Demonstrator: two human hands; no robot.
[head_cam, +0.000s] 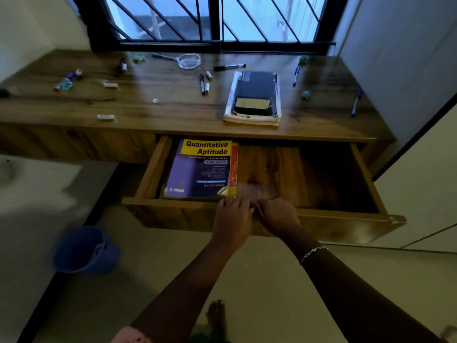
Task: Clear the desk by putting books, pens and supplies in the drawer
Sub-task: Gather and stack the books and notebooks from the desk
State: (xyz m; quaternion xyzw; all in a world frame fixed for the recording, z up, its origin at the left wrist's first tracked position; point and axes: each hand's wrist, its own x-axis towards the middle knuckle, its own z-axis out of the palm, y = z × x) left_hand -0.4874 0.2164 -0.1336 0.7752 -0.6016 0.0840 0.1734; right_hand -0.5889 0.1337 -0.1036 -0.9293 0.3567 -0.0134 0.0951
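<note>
Currently left hand (232, 219) and right hand (277, 216) meet at drawer (152, 169) front edge. Fingers blurred, can't tell grip. Purple book (200, 169) lies inside, left end.

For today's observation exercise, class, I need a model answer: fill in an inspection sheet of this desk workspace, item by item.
Surface: wooden desk, littered; drawer below it pulled open.
Job's things: Quantitative Aptitude book lies in the drawer's left side; book stack, black marker, blue pen and eraser lie on the desk.
Clutter: glass ashtray, crumpled green scrap.
Hands: left hand at the drawer's front edge, fingers fairly straight; right hand beside it, fingers blurred.
Cables: nothing seen.
Surroundings: barred window behind the desk; blue bucket on the floor.
</note>
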